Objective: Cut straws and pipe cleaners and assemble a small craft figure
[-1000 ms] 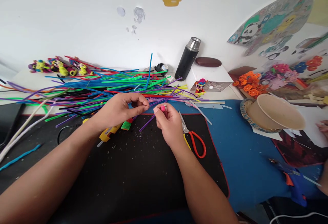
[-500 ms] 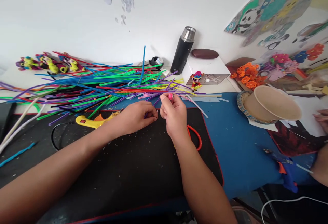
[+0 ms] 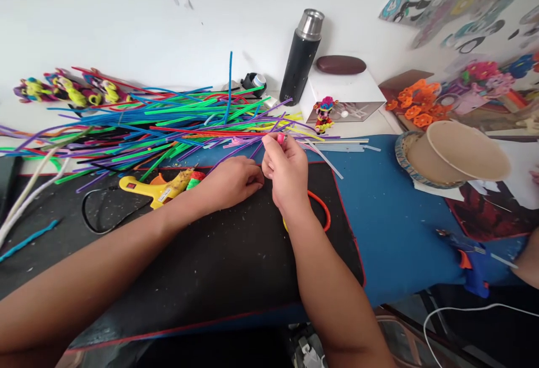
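Note:
My right hand (image 3: 287, 168) is closed round a small pink object (image 3: 281, 139) with a metallic bit, which pokes out above the fingers. Close beside it, my left hand (image 3: 238, 181) is closed with its fingertips near the right fingers; what it holds is hidden. Both hands are over the black mat (image 3: 236, 261). A yellow glue gun (image 3: 158, 191) lies left of my left hand, with a red and green piece (image 3: 195, 179) by its nozzle. An orange-red curved strip (image 3: 323, 210) lies partly behind my right wrist.
Behind my hands spreads a pile of coloured pipe cleaners (image 3: 168, 121). A black flask (image 3: 301, 56), a small figure (image 3: 324, 114) and a white box (image 3: 349, 90) stand at the back. To the right are a bowl (image 3: 467, 151), a blue glue gun (image 3: 475, 269) and another person's arm (image 3: 528, 261).
The view has shifted slightly. My left hand has moved a little right, closer to my right hand, and the red and green piece by the glue gun now shows.

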The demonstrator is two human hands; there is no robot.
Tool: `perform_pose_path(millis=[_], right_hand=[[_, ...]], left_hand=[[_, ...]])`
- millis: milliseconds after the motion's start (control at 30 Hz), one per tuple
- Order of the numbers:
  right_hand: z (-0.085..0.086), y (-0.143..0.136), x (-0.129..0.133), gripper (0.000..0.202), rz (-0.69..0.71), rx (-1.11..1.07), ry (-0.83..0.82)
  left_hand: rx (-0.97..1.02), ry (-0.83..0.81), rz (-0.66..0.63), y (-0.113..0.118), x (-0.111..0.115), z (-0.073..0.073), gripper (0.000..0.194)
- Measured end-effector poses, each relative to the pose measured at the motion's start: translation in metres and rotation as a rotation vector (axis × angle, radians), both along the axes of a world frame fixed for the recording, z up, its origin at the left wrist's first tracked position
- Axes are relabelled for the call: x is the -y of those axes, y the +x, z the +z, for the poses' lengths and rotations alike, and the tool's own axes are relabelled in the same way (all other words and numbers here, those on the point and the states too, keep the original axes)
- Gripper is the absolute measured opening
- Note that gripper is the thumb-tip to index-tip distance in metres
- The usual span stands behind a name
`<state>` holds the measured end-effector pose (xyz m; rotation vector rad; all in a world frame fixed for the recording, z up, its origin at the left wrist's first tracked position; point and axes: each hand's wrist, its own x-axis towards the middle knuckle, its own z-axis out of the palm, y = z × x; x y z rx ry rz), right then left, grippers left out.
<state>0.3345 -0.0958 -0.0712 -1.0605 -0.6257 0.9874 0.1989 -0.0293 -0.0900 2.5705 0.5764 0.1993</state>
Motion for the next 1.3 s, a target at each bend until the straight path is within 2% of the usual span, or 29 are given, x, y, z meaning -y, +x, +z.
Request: perform_pose_path(millis=[367, 533, 1033, 1300], right_hand=[[-0.003, -0.002, -0.001, 0.037, 0.029, -0.014, -0.008], [-0.006, -0.002, -0.001, 0.04, 0.031, -0.018, 0.013], [-0.007, -0.003, -0.001, 0.042, 0.039, -0.023, 0.011], [-0.005, 0.0, -0.002, 0.036, 0.02, -0.029, 0.032]], left_hand=[[-0.028, 0.117, -0.031, 0.002, 0.003, -0.01, 0.018], [-0.017, 0.121, -0.033, 0.0, 0.002, -0.011, 0.017], [0.026, 0.14, -0.06, -0.003, 0.0, -0.009, 0.024], [0.012, 0.112, 0.007, -0.016, -0.008, 0.001, 0.029]])
